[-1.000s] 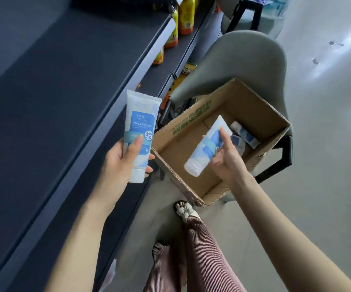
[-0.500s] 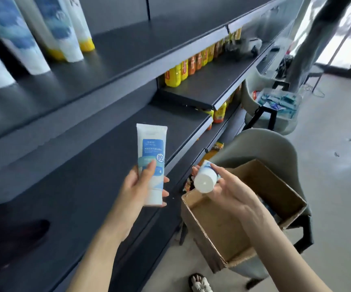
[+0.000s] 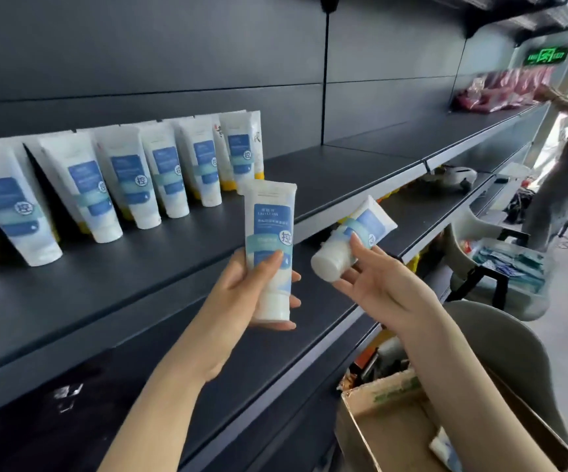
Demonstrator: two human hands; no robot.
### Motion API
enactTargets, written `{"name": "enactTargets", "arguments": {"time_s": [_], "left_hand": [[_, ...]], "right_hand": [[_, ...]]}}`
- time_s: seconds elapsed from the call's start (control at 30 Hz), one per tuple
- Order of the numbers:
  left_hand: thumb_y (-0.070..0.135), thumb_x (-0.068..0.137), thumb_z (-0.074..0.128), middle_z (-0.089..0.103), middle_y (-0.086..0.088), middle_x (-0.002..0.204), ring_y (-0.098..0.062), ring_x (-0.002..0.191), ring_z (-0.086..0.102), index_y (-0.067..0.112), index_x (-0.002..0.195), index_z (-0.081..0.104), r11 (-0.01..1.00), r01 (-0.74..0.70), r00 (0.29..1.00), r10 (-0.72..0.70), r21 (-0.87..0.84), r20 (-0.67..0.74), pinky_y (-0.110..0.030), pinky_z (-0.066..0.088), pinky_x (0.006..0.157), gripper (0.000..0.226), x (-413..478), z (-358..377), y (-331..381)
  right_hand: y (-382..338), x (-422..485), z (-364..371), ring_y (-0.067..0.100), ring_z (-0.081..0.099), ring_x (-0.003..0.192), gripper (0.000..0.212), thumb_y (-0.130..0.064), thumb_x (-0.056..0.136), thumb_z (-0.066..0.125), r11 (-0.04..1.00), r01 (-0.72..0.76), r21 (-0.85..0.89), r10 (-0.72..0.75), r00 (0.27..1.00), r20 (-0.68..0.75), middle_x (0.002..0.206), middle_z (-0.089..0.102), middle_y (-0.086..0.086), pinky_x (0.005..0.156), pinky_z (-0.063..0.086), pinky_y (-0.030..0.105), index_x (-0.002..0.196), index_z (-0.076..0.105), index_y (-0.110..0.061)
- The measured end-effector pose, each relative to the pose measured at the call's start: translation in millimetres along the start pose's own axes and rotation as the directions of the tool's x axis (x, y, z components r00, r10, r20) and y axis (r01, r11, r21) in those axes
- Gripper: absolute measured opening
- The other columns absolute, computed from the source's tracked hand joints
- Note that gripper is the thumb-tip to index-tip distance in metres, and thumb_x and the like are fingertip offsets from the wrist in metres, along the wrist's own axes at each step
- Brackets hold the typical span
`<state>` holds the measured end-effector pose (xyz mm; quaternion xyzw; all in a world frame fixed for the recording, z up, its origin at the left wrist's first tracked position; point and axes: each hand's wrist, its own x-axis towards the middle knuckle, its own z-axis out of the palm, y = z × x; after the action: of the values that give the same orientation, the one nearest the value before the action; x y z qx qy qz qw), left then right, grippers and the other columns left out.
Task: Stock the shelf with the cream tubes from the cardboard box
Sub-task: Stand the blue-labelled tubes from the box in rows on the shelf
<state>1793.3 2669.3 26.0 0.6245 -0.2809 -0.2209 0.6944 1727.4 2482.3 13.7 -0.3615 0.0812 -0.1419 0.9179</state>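
Head view: at the far left we see a row of cream tubes standing cap-down on the dark upper shelf. Their blue labels face out, and yellow-capped ones stand behind them. Right of the row, our left grip is curled round an upright tube, cap down, with the thumb across the label and the fingers behind. This tube is held in the air in front of the shelf edge, just right of the last standing tube and touching none.

Beside it, our right grip pinches a second tube near its white cap. The cap points toward us and the crimped end tilts up and away to the right. The two held tubes are near each other but apart.

Under the right forearm, at the lower right, the cardboard box stands open. It seems to sit on the grey chair, though the frame cuts it off there. One loose tube lies in its bottom.

At the far right a second person stands by the shelving, reaching toward red packets under a green sign.
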Motion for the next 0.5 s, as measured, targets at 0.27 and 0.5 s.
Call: {"name": "enactTargets", "arguments": {"time_s": [0.27, 0.5], "left_hand": [[0.043, 0.074, 0.058, 0.073, 0.002, 0.085, -0.011, 0.068, 0.069, 0.021, 0.118, 0.056, 0.984, -0.163, 0.955, 0.138, -0.075, -0.263, -0.029, 0.054, 0.050, 0.049, 5.6, -40.6, 41.5], [0.042, 0.084, 0.053, 0.074, 0.003, 0.082, -0.010, 0.064, 0.069, 0.015, 0.121, 0.054, 0.975, -0.213, 0.871, 0.159, -0.065, -0.464, -0.025, 0.052, 0.045, 0.046, 25.3, -59.6, 51.3]], "right_hand": [[-22.3, 55.5, 43.4, 0.026, 0.066, 0.102, 0.053, -0.014, 0.085, 0.064, 0.999, 0.039, 0.003, -0.039, 0.999, 0.037, 0.124, 0.060, 0.014, 0.077, 0.058, 0.041, 0.134, 0.044, -0.012], [-47.3, 135.4, 41.8, 0.020, 0.069, 0.090, 0.045, -0.002, 0.085, 0.065, 0.923, 0.219, -0.318, -0.177, 0.972, 0.154, 0.104, 0.064, 0.004, 0.064, 0.057, 0.035, 0.122, 0.042, -0.016]]}}
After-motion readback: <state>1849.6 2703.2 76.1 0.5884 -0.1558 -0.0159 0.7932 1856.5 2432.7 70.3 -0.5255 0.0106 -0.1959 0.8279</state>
